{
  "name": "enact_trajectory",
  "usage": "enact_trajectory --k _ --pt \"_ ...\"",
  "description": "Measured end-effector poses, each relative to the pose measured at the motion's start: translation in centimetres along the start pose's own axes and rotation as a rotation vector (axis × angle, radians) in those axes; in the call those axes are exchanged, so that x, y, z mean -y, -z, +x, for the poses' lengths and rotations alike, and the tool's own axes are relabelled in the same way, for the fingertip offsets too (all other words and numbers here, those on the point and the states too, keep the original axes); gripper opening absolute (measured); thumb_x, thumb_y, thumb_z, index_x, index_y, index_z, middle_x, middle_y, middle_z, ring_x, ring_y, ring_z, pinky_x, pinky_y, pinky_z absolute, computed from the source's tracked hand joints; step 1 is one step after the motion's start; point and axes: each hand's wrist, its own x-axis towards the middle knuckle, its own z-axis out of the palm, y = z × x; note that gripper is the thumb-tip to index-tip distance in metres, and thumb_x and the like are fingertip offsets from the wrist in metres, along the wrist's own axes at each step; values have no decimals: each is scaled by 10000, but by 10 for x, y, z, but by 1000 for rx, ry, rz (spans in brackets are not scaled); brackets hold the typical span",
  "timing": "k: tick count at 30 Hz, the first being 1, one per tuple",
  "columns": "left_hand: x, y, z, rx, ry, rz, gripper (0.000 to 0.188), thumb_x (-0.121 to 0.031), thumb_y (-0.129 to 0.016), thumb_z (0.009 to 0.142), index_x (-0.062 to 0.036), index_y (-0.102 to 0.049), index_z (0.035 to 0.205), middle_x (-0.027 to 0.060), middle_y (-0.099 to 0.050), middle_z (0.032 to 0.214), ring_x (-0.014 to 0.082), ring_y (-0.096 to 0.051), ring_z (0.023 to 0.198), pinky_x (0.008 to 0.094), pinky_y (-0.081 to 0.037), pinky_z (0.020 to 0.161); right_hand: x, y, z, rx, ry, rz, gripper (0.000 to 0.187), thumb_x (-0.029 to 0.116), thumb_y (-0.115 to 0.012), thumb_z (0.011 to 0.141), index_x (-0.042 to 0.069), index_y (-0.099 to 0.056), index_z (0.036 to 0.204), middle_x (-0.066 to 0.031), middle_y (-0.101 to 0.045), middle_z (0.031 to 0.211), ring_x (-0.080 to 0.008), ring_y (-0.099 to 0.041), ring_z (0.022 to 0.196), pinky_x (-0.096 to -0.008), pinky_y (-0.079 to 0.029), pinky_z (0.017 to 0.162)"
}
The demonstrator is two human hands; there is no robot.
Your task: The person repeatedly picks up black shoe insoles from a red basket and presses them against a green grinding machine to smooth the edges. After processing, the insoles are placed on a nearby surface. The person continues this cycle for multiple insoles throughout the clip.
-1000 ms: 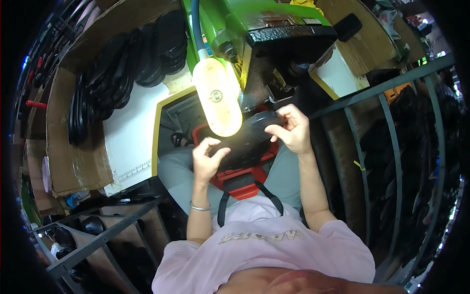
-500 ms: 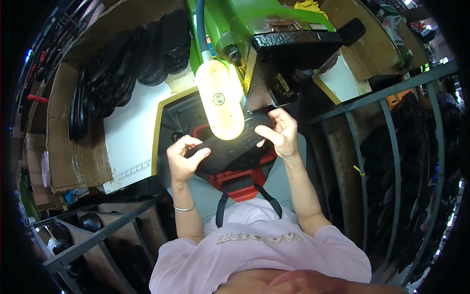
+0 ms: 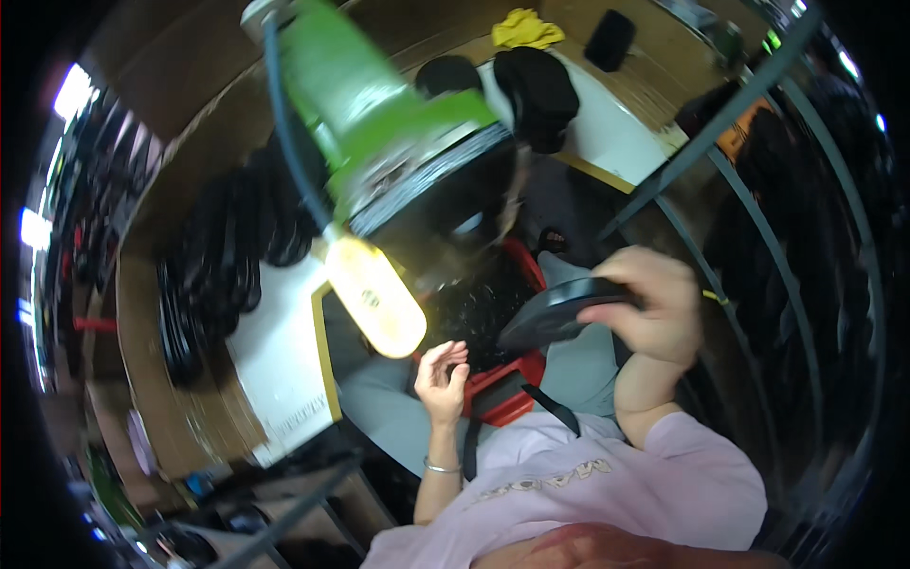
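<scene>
My right hand (image 3: 649,308) grips a flat black rubber piece (image 3: 555,311) by its right end and holds it out to the right, away from the green machine (image 3: 379,123). My left hand (image 3: 441,379) hangs free with fingers loosely curled, holding nothing, just below a lit yellowish lamp (image 3: 376,296) fixed to the machine. Under both hands stands a red stool or frame (image 3: 502,391) between my grey-trousered knees.
Stacks of black rubber pieces (image 3: 213,275) lie at the left on cardboard beside a white board (image 3: 280,365). More black pieces (image 3: 540,85) and a yellow cloth (image 3: 524,28) sit at the back. Grey metal bars (image 3: 749,209) run along the right side.
The view has swung left. My left hand has let go of the black piece and dropped lower; my right hand has carried the piece away to the right of the machine.
</scene>
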Motion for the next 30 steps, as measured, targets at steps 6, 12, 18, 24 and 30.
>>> enact_trajectory --k 6,12,18,24,30 --pt "3 12 31 -125 105 129 166 -62 -625 928 39 -608 1058 123 -681 919 150 -658 790 275 -555 728 -33 10 60 -598 543 -51 331 -31 -743 665 2 -651 981 -146 -697 935 -260 -681 861 -337 -543 770" --pt "-3 -14 50 -122 151 90 92 -44 -641 915 27 -631 973 97 -674 862 133 -651 748 252 -551 692 -186 -71 168 -260 480 -230 284 75 -721 766 50 -672 1045 -101 -676 1112 -280 -607 1124 -374 -499 941" --pt "7 -7 26 -170 218 112 99 -73 -655 914 17 -639 954 91 -682 817 121 -642 689 242 -537 648 -173 -60 143 -416 437 -156 250 231 -736 809 75 -697 1001 -86 -689 1073 -266 -635 1051 -360 -498 887" --pt "41 -57 63 -50 162 151 233 -181 -574 979 23 -620 1080 119 -665 1024 164 -650 882 276 -532 733 -294 7 171 -726 -357 65 547 440 -723 802 -8 -620 1098 -174 -650 1112 -257 -613 1054 -360 -486 876" --pt "41 -157 188 -260 16 -196 670 -538 -481 955 -75 -360 1424 156 -408 1418 289 -410 1298 484 -320 1057 -293 1 199 -226 -780 505 680 488 -709 731 -40 -617 1149 -174 -608 1205 -271 -556 1139 -383 -436 964"
